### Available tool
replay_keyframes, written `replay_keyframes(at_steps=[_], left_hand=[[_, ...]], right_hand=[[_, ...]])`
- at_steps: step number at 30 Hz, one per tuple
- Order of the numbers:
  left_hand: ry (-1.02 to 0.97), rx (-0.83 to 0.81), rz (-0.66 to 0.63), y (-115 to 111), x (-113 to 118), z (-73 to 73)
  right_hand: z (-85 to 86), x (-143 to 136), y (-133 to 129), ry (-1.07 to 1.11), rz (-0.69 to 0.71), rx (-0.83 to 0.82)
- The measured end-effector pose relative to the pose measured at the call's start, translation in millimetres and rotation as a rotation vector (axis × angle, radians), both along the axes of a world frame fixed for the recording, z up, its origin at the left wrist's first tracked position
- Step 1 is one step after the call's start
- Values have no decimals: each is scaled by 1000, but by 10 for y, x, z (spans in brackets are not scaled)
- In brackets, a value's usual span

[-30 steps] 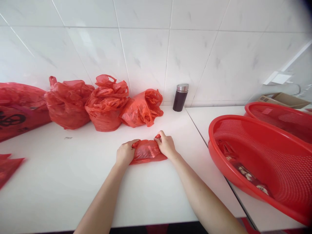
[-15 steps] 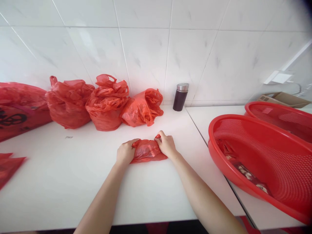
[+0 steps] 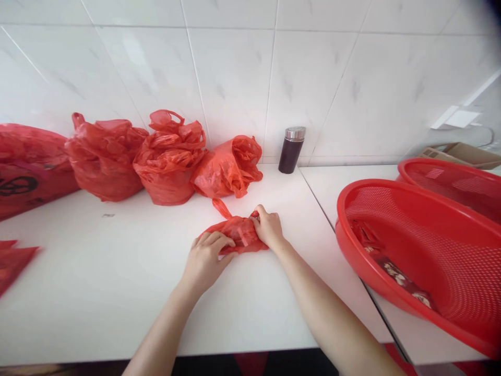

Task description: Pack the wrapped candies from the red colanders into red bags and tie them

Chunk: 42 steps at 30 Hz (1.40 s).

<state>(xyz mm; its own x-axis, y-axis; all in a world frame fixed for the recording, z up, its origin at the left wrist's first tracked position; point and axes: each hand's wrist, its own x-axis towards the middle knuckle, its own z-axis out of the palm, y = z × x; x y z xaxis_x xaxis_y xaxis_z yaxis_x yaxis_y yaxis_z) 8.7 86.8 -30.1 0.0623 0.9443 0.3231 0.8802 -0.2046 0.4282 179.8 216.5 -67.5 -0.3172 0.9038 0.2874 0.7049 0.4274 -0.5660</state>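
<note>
A red plastic bag [image 3: 243, 235] lies on the white table before me, its see-through film wrapped around contents I cannot make out. One loose handle of it sticks up at the far left corner. My right hand [image 3: 268, 227] pinches the bag's bunched right end between thumb and fingers. At the left end, my left hand [image 3: 207, 258] curls its fingers over the film, with the thumb at the near edge, gripping it.
Several full red bags, one of them [image 3: 168, 177] with its handle upright, line the tiled wall beside a dark tumbler [image 3: 291, 151]. Flat red bags [image 3: 15, 263] lie at left. A red basket [image 3: 391, 185] with dark packets [image 3: 395, 274] stands at right, another basket [image 3: 462, 169] and a cardboard box [image 3: 465, 154] behind it.
My left hand has let go of the bag's left corner and moved nearer, onto its front left side. That corner's handle now stands loose. My right hand keeps its pinch.
</note>
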Motion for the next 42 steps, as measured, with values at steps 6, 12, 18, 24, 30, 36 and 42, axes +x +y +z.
replay_keyframes(at_steps=[6, 12, 18, 24, 30, 36, 42], left_hand=[[21, -48, 64, 41, 82, -168], [6, -68, 58, 31, 97, -119], [53, -79, 7, 12, 87, -126], [114, -13, -28, 22, 82, -155], [118, 12, -46, 15, 85, -149], [113, 11, -65, 16, 83, -125], [124, 2, -37, -46, 90, -114]], right_hand=[[1, 10, -7, 11, -2, -4], [4, 12, -12, 13, -11, -1], [-6, 10, -4, 5, -9, 0], [0, 12, -11, 8, -2, 5], [3, 12, -17, 6, -8, 9], [8, 12, -23, 2, -15, 18], [11, 12, -25, 10, -11, 21]])
